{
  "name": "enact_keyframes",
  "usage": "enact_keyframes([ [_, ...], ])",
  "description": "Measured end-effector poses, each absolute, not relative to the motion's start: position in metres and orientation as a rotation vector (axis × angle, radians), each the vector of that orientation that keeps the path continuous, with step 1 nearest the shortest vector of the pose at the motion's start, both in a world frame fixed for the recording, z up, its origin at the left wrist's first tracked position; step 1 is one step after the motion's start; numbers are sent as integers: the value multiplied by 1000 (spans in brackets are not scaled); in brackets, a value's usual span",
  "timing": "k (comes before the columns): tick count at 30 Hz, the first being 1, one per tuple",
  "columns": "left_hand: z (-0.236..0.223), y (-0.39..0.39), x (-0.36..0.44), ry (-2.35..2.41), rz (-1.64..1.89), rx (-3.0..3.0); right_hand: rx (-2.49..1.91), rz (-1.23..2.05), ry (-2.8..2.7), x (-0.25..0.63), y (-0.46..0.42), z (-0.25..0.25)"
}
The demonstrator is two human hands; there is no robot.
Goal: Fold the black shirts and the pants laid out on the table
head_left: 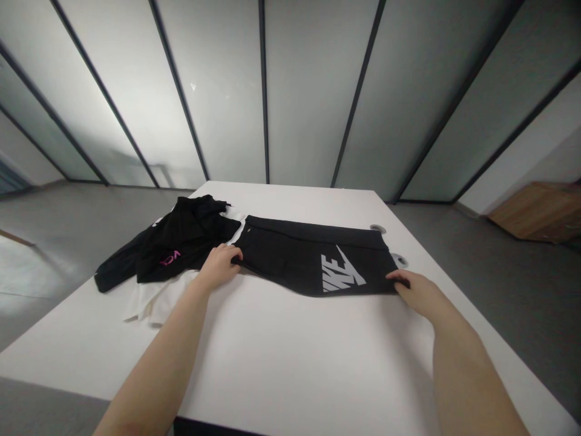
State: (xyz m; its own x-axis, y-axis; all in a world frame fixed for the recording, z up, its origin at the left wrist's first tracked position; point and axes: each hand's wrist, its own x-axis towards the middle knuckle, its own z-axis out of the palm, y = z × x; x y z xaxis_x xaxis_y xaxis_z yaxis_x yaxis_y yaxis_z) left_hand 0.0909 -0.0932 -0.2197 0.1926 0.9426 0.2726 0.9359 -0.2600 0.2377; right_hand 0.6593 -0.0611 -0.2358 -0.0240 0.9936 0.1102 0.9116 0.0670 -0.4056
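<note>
Black cloth between the hands: a folded Nike garment lies flat across the middle of the white table, with a waistband along its far side and large white lettering toward its right end

Left hand: the left hand rests at the garment's left end, fingers together and curled over the edge; I can't tell from here whether they pinch the cloth

Right hand: the right hand is at the garment's lower right corner, fingers close together and lying along the edge; whether it grips, I can't tell

Beside the garment: a bunched black jacket with pink lettering sits toward the table's left side, touching the garment, on top of a white cloth

Far edge: two round metal grommets are set into the table just behind the garment

Beyond the table: a frosted glass partition with black frames, a grey floor, and a wooden cabinet off to the right
</note>
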Motion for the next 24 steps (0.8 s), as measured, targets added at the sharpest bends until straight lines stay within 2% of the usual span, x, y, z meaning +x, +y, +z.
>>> enact_keyframes([
  [5,-215,-95,76,1700,819,2230,-1876,344,-1848,664,-60,-225],
  [13,-217,-97,60,1578,1085,1744,-1643,717,-1763,678,-66,-216],
  [18,-226,-94,52,1548,1257,1399,-1424,941,-1443,680,-62,-228],
  [24,-228,-90,60,1560,1278,1298,-1514,1037,-1126,670,-48,-248],
])
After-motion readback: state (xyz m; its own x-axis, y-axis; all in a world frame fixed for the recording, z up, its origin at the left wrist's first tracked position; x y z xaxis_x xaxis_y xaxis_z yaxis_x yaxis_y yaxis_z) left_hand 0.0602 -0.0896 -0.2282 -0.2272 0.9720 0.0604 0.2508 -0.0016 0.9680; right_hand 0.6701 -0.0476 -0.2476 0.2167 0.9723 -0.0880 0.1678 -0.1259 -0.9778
